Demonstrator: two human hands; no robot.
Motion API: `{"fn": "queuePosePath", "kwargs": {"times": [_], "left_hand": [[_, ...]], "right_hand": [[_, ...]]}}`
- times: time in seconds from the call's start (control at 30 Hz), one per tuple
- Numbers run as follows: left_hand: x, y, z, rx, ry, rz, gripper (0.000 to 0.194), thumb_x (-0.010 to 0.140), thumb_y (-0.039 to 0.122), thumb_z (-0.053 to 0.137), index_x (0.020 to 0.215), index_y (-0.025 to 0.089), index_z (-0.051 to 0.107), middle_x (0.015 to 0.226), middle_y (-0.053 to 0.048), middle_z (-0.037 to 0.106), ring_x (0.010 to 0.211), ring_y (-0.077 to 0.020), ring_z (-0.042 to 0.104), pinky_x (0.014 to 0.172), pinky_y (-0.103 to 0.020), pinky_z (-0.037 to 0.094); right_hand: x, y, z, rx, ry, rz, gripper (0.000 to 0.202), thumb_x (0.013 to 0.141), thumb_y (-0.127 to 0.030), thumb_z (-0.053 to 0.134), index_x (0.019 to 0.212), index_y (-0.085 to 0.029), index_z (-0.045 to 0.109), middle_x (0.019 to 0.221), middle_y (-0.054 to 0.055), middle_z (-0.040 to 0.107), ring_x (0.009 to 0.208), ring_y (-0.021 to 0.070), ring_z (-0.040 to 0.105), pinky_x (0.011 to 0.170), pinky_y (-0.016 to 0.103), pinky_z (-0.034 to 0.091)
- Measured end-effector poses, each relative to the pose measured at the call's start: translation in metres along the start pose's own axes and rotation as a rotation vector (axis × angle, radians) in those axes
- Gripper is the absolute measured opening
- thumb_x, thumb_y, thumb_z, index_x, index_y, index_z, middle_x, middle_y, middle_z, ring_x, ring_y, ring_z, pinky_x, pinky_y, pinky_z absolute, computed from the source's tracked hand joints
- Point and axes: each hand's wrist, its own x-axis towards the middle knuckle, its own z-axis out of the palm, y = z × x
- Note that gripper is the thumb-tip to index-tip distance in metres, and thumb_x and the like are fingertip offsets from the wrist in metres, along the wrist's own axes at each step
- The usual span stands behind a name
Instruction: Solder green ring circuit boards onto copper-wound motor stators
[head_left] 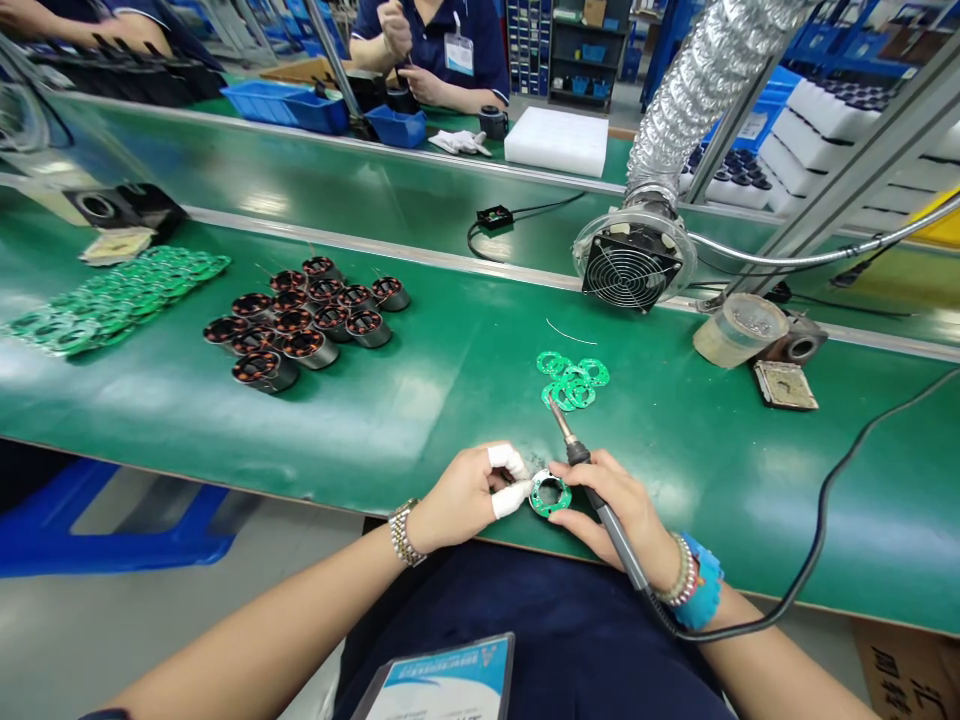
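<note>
A green ring-shaped circuit board [550, 494] is held near the table's front edge, between both hands. My left hand [480, 490], with white covers on thumb and forefinger, is closed in a pinch at the board's left rim. My right hand [626, 505] is closed around a soldering iron [609, 520], its tip pointing up and away from me. The thumb and a fingertip of that hand also touch the board's right side. What lies beneath the board is mostly hidden. Just beyond the iron's tip is a small pile of ring boards [577, 373].
Several wound motor stators [307, 348] stand at left centre, beside green board panels [112, 300]. A fan with a duct [631, 270] hangs at the back. A cloudy cup [739, 330] and a sponge tray [784, 385] sit right. The iron's cord [821, 520] loops right. A co-worker [442, 50] sits opposite.
</note>
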Motion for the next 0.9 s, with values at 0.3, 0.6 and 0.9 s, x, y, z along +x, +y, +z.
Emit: {"fn": "queuePosePath", "kwargs": {"times": [0.3,0.6,0.9], "left_hand": [[-0.016,0.003,0.025,0.063,0.265,-0.068,0.01,0.076,0.021,0.053,0.068,0.016,0.052,0.065,0.0,0.051,0.058,-0.0113,0.05,0.055,-0.023,0.044],[-0.001,-0.004,-0.015,-0.299,-0.133,-0.17,0.01,0.076,0.023,0.058,0.08,0.014,0.06,0.073,-0.001,0.061,0.067,-0.0112,0.057,0.066,-0.025,0.049],[0.022,-0.004,-0.023,-0.33,-0.438,-0.101,0.014,0.077,0.028,0.059,0.08,0.014,0.061,0.075,0.0,0.054,0.063,-0.0093,0.055,0.061,-0.024,0.05]], "right_hand": [[0.0,0.0,0.001,-0.014,0.013,-0.009,0.029,0.079,-0.023,0.063,0.105,-0.021,0.052,0.096,0.007,0.066,0.079,0.0177,0.054,0.07,0.032,0.049],[0.001,-0.001,-0.001,-0.006,0.012,-0.011,0.026,0.079,-0.023,0.062,0.104,-0.022,0.052,0.101,0.007,0.066,0.081,0.0174,0.056,0.072,0.031,0.05],[0.0,0.0,0.0,-0.019,0.006,-0.007,0.027,0.08,-0.024,0.062,0.105,-0.021,0.053,0.098,0.007,0.065,0.081,0.017,0.055,0.071,0.031,0.05]]}}
